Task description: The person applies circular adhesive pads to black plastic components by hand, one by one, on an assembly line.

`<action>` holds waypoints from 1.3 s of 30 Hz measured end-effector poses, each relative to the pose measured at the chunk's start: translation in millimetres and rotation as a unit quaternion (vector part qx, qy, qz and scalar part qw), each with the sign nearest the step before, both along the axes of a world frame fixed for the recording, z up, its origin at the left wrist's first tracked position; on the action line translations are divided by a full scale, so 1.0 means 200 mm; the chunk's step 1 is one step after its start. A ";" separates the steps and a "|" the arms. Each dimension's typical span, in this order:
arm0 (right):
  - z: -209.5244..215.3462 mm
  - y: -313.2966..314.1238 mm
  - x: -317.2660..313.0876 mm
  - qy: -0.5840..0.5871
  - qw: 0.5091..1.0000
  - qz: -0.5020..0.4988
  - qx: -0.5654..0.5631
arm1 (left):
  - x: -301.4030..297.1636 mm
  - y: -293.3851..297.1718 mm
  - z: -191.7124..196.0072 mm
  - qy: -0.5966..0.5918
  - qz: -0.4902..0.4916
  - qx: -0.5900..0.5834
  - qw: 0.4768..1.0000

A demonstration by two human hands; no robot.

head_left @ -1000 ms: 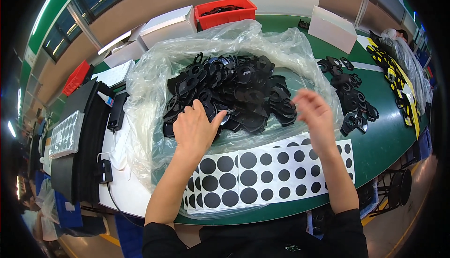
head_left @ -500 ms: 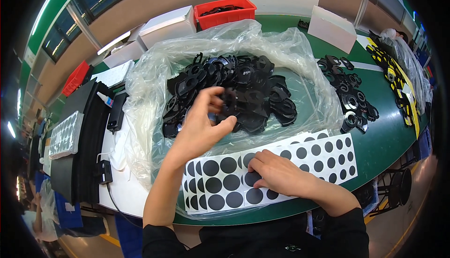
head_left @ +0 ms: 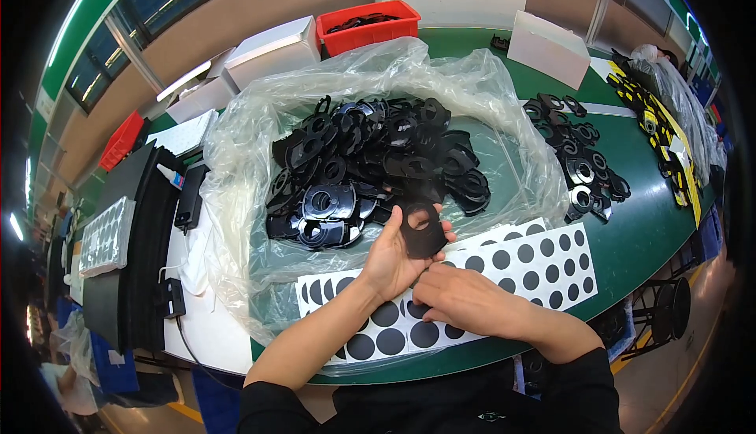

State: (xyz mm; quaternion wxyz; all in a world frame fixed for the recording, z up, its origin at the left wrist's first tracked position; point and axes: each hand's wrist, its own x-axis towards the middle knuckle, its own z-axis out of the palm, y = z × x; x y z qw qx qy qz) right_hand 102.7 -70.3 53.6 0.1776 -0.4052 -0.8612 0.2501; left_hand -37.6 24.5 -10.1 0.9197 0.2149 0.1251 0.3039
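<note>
A flat black plastic part [head_left: 428, 242] with a round hole lies in my left hand [head_left: 386, 267], gripped between thumb and fingers above the front of the pile. Close by on the right, my right hand [head_left: 465, 300] is closed, its fingertips curled together just below the part. Whether they pinch anything is hidden. Beneath both hands spread white sheets [head_left: 516, 268] of round black stickers, overlapping one another. Behind them a heap of similar black plastic parts [head_left: 370, 142] rests on a crumpled clear plastic bag [head_left: 236, 150].
More black parts [head_left: 579, 150] lie to the right on the green table [head_left: 630, 142], with black-and-yellow pieces [head_left: 657, 131] beyond. A red bin [head_left: 370, 38] and white boxes [head_left: 551, 48] line the back. On the left stand a glue bottle [head_left: 171, 176] and a black adapter [head_left: 171, 298] with a cable.
My left hand has come back from the heap toward my right hand and now holds a black part. The right hand stays over the sheets, its fingers more curled.
</note>
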 end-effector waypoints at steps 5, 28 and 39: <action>0.15 0.04 0.11 0.196 0.973 0.084 -0.090 | 0.00 -0.01 0.02 0.034 0.003 0.008 0.999; -0.14 0.23 0.09 0.477 0.823 -0.274 -0.142 | 0.01 -0.05 0.04 0.096 0.016 0.029 0.995; -0.15 0.23 0.08 0.454 0.837 -0.282 -0.119 | 0.01 -0.05 0.06 0.091 0.020 0.036 0.995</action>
